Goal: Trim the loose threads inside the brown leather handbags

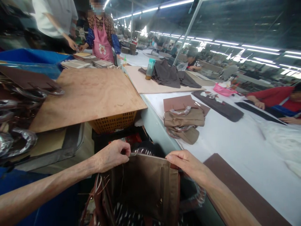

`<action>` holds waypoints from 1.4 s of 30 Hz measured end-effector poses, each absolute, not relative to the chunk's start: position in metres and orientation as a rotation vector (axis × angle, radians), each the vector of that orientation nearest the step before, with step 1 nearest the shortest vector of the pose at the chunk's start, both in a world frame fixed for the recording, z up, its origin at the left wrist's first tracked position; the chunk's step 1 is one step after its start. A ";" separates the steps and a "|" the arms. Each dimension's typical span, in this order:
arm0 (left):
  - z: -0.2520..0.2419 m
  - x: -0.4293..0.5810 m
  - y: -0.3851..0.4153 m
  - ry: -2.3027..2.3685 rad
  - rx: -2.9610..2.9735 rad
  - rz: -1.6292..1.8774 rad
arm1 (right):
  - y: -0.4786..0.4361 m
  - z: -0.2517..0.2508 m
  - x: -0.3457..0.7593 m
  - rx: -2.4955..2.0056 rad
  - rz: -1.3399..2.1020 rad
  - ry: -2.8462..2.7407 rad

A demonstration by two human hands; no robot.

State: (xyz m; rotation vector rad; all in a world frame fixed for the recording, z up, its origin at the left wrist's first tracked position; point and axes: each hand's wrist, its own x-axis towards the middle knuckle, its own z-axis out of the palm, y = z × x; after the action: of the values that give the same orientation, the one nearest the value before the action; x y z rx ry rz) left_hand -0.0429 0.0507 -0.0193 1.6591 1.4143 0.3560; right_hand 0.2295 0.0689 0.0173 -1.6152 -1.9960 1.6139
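Two bare hands hold the upper edge of a brown bag [144, 183], which lies low in front of the person, in the gap just beside the white worktable [225, 138]. The left hand [117, 153] pinches the edge near its left end between thumb and forefinger, the remaining fingers curled in toward the palm. The right hand [182, 160] grips near the opposite corner with the thumb laid along the rim; its other fingers are partly hidden, and how they press behind the cloth cannot be told. For good handling, the grip should probably stay light and level at both corners, so that the edge runs straight without stretching the cloth; an even pull outward would keep the inner face flat and easy to inspect, and the loose threads [104, 185] at the left are best kept clear of the fingertips. The bag shows a dull olive-brown lining, smooth in the middle and creased toward the sides, with a zip [162, 179] running down its right part and small brass-coloured glints near the lower end. Reddish-brown material borders the lining at both sides, and a curved handle [196, 197] in clear, shiny wrapping stands out at the right, below the right forearm
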 end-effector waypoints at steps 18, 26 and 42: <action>-0.020 -0.043 0.051 1.391 1.619 0.356 | 0.056 0.008 0.214 -1.628 0.670 -2.547; -0.020 -0.041 0.050 1.409 1.605 0.393 | 0.053 -0.012 0.211 -1.261 0.155 -2.697; -0.016 -0.035 0.048 1.464 1.610 0.435 | 0.055 -0.011 0.176 -1.370 -0.042 -2.821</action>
State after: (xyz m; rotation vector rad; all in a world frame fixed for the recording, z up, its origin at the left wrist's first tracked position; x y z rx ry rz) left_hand -0.0348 0.0483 -0.0157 1.6097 1.4641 0.4347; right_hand 0.1763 0.0551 -0.0108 -1.3702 -2.8212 -0.0419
